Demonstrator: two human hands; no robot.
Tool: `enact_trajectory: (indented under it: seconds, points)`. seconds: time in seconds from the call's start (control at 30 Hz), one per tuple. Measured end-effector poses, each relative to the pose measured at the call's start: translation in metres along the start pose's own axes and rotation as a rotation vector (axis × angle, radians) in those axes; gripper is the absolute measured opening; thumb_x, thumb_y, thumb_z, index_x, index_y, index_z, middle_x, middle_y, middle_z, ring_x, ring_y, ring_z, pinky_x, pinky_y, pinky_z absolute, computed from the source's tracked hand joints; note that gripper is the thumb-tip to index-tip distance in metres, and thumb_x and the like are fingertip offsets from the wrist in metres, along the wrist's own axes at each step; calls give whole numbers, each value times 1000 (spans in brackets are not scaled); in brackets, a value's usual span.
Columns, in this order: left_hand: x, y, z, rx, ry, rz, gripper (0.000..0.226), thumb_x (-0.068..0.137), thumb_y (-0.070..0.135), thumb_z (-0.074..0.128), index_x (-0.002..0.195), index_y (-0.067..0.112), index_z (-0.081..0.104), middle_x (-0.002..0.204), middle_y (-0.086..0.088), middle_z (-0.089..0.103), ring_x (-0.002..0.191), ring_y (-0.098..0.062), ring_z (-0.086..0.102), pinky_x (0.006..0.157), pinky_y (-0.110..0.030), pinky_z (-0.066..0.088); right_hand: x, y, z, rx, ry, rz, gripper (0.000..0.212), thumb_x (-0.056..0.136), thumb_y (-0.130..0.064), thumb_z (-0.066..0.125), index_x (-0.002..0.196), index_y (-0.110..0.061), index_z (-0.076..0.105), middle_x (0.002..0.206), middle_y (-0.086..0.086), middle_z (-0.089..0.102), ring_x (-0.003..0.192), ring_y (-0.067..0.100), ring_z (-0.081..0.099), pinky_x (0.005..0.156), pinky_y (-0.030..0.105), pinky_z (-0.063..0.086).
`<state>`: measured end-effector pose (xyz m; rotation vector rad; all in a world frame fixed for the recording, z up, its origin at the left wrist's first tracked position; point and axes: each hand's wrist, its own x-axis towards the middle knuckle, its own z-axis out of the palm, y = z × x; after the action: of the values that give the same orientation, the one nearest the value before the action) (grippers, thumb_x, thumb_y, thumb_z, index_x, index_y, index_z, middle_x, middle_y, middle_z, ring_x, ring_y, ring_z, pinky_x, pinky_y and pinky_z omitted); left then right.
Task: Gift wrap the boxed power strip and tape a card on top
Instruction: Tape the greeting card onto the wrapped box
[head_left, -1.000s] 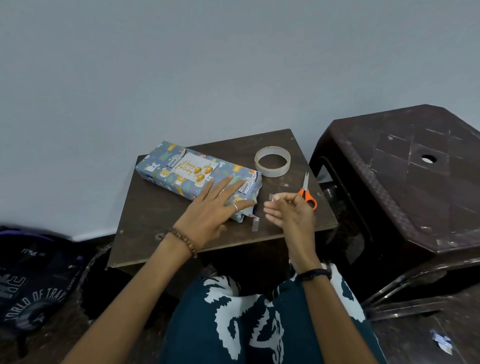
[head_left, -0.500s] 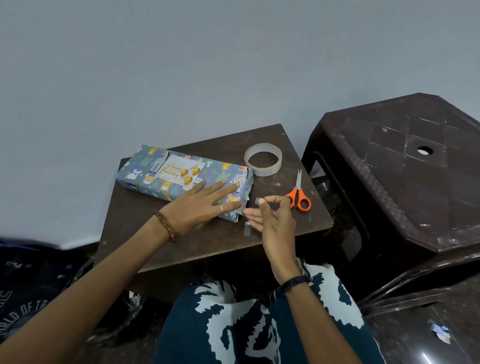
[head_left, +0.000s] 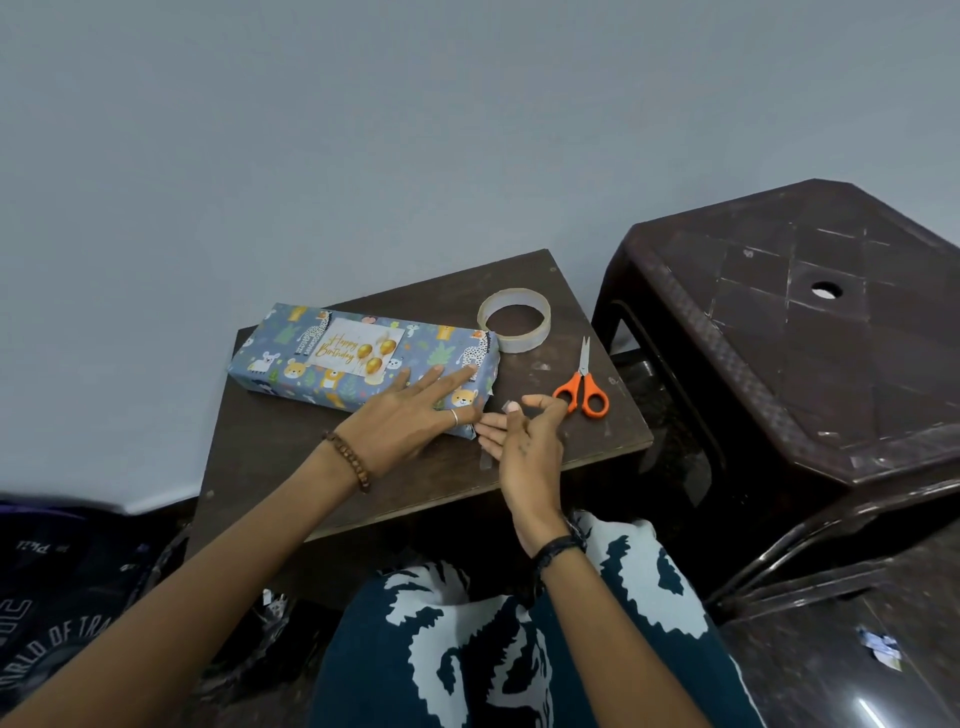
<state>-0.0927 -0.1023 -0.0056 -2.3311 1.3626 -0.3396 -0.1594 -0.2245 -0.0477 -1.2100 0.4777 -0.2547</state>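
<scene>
The wrapped box (head_left: 363, 358) lies flat on the small dark table (head_left: 291, 467), toward its far left part, with its long side running from the far left to the near right. Its paper is blue with cartoon animals, and a white card (head_left: 356, 347) with gold lettering and gold balloons sits on top of it, nearer the left end. The left hand (head_left: 410, 415) rests flat on the right end of the box, its fingers straight and spread apart, pressing down on the paper; a ring shows on one finger and a bead bracelet (head_left: 349, 461) circles the wrist. The right hand (head_left: 524, 441) hovers just beside the near right corner of the box, palm turned toward it, fingers loosely apart and slightly bent; a small clear piece of tape (head_left: 506, 406) seems to sit at the tips of the thumb and forefinger, though it is too faint to be sure how it is held. A dark band (head_left: 558, 548) is around that wrist. Another short strip of clear tape (head_left: 486, 460) lies on the table just under the right hand. A roll of clear tape (head_left: 514, 320) stands flat on the table just beyond the right end of the box, and orange-handled scissors (head_left: 583, 387) lie to the right of the hands, blades pointing away. A dark brown plastic stool (head_left: 810, 332) stands to the right of the table, and a dark bag (head_left: 57, 597) with white lettering lies on the floor at the left. The person's patterned teal and white clothing (head_left: 509, 654) fills the bottom of the view.
</scene>
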Motion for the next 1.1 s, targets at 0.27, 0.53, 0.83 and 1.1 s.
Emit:
enact_trajectory:
  seconds: [0.27,0.53,0.83,1.1]
  points:
    - [3,2,-7,-25,-16,-22,71,23,12,95,89,29,73,107,-9,70,81,-28,72,48,-34,55,5,3,-4,-152,62,47,9,96,-7,47,99,-2,54,97,15,65,81,19,70,73,28,58]
    - [3,2,1,-104,-44,-44,70,28,2,93,92,24,73,112,-13,68,86,-33,70,56,-40,56,11,9,4,-686,126,-81,19,92,-25,56,78,-14,61,81,9,66,72,27,67,72,40,54]
    - [-1,2,12,-192,13,-76,76,47,-7,85,108,20,48,120,-14,64,98,-38,66,70,-51,53,5,13,12,-730,102,-117,19,92,-23,56,81,-12,66,90,7,64,75,28,67,72,39,54]
    - [2,0,9,-200,-23,-74,74,39,-8,88,105,12,61,114,-15,67,90,-39,68,61,-53,53,-8,1,8,-704,-67,-148,16,87,-10,52,88,-9,68,91,6,55,79,32,60,68,44,51]
